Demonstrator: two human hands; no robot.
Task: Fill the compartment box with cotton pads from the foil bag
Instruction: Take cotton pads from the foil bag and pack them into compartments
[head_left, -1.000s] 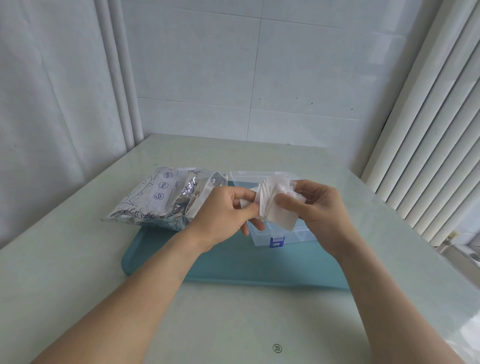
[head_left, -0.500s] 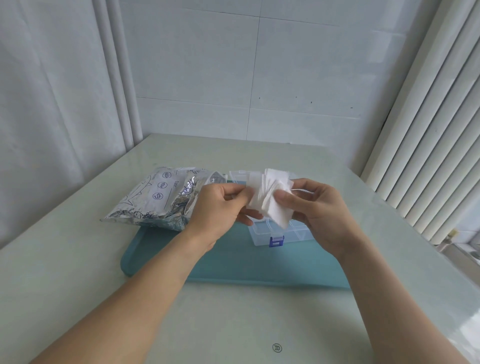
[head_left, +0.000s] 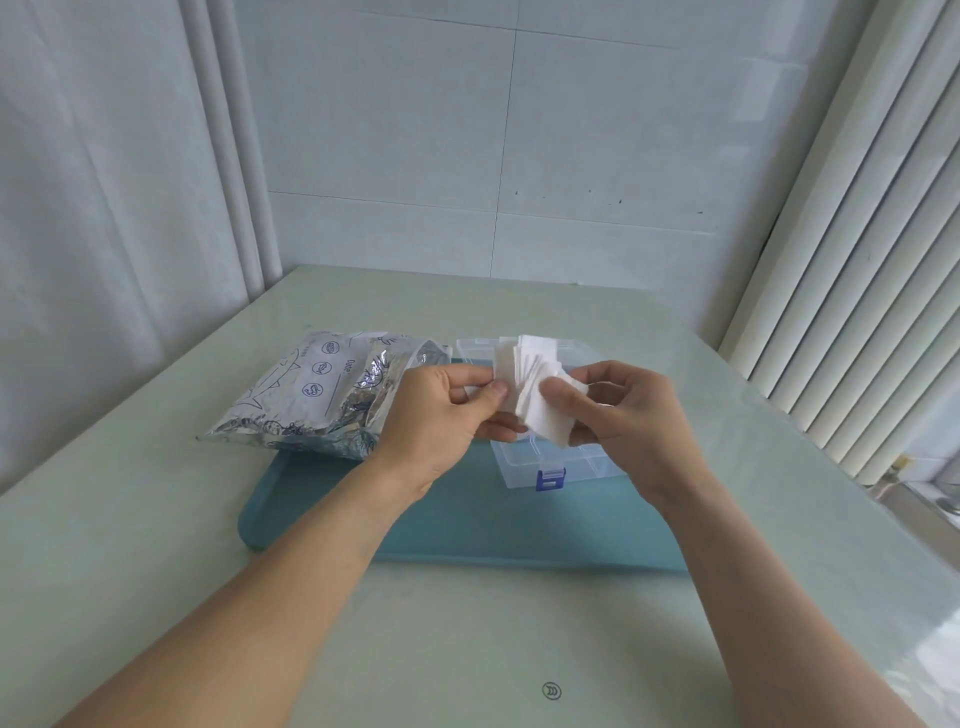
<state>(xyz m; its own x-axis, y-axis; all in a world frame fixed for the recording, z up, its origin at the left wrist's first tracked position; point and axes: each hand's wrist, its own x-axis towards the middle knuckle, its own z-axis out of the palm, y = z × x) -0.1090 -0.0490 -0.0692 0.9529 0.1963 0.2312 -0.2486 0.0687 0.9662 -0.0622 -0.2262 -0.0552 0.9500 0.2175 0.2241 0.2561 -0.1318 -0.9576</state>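
Both my hands hold a fanned stack of white square cotton pads (head_left: 532, 395) in the air above the clear compartment box (head_left: 582, 470). My left hand (head_left: 439, 421) pinches the stack's left edge between thumb and fingers. My right hand (head_left: 621, 410) grips the pads from the right, thumb on top. The box has a blue latch at its front and an open lid behind; my hands hide most of its compartments. The silver foil bag (head_left: 317, 395) lies to the left, its open mouth toward the box.
Box and bag rest on a teal tray (head_left: 467, 530) on a pale glass-topped table (head_left: 467, 649). A curtain hangs on the left, white vertical blinds stand on the right, and a tiled wall is behind.
The pads and both hands have risen a little and the stack has spread into a wider fan. Bag, box and tray have not moved.
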